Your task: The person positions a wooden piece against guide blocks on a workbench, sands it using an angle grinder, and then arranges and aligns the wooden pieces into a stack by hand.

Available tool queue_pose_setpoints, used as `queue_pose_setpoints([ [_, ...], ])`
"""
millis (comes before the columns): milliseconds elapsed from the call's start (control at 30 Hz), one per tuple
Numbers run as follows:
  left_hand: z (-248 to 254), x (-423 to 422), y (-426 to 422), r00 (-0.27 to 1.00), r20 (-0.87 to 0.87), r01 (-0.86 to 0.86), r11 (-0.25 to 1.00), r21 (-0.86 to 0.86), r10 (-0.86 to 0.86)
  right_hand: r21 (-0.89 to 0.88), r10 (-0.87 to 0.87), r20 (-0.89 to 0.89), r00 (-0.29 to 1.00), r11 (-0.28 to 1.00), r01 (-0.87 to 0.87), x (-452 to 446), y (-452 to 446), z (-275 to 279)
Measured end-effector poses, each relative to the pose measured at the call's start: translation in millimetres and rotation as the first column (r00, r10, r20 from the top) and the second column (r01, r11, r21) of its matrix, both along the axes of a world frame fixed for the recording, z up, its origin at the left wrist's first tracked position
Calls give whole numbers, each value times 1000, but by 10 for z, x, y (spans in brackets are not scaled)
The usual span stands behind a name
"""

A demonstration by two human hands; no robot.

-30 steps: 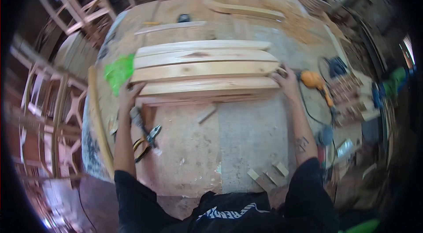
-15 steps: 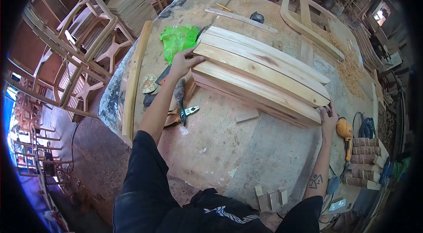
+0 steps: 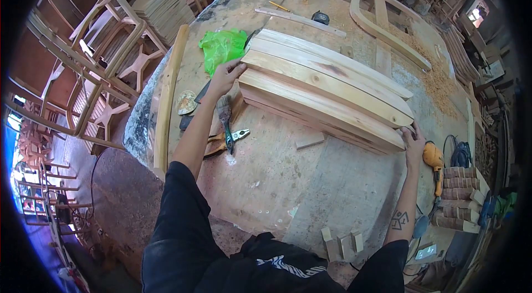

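Note:
A stack of pale wooden boards (image 3: 327,83) lies across the workbench, the boards slightly curved. My left hand (image 3: 226,77) grips the left end of a board, thumb on top. At the opposite end, my right hand (image 3: 413,143) holds the boards' right corner, its fingers partly hidden behind the wood. Near my left forearm lie a paintbrush (image 3: 225,114) and pliers (image 3: 228,141), along with a round tin lid (image 3: 187,103). A green plastic bag (image 3: 220,50) sits just beyond my left hand. In front of the stack rests a small wood offcut (image 3: 310,141).
A long wooden strip (image 3: 170,99) runs along the bench's left side. Farther back are a tape measure (image 3: 320,18), a pencil (image 3: 280,6) and a curved wooden frame (image 3: 388,32) beside sawdust. An orange power tool (image 3: 434,162) lies at right, near stacked blocks (image 3: 461,190). Chair frames (image 3: 83,82) stand left.
Both hands keep their hold on the boards, which hardly move. The person beyond the bench has shifted left and back. My view has tilted slightly.

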State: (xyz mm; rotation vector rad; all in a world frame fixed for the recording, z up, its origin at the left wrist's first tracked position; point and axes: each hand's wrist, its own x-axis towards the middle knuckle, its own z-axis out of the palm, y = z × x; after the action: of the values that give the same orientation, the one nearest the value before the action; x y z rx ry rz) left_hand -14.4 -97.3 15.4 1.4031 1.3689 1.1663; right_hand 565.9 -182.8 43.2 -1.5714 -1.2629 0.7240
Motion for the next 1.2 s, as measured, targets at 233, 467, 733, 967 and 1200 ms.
queue_pose_setpoints([
  [233, 36, 18, -47, 976, -219, 6, 997, 83, 13, 113, -41, 88, 995, 993, 31, 6, -20, -47],
  [467, -84, -52, 19, 998, -64, -10, 1000, 28, 12, 168, -49, 146, 988, 986, 24, 35, -30, -55],
  [733, -132, -60, 38, 999, 29, -26, 1000, 16, 25, 36, -63, 43, 997, 997, 62, 7, -30, -10],
  [967, -100, -25, 8, 998, -7, -60, 998, 4, 60, 99, -70, 27, 997, 993, 67, -11, -12, -38],
  [1200, -65, 29, -35, 994, 80, -75, 997, 8, 74, 119, -71, 32, 997, 991, 67, 29, 15, -92],
])
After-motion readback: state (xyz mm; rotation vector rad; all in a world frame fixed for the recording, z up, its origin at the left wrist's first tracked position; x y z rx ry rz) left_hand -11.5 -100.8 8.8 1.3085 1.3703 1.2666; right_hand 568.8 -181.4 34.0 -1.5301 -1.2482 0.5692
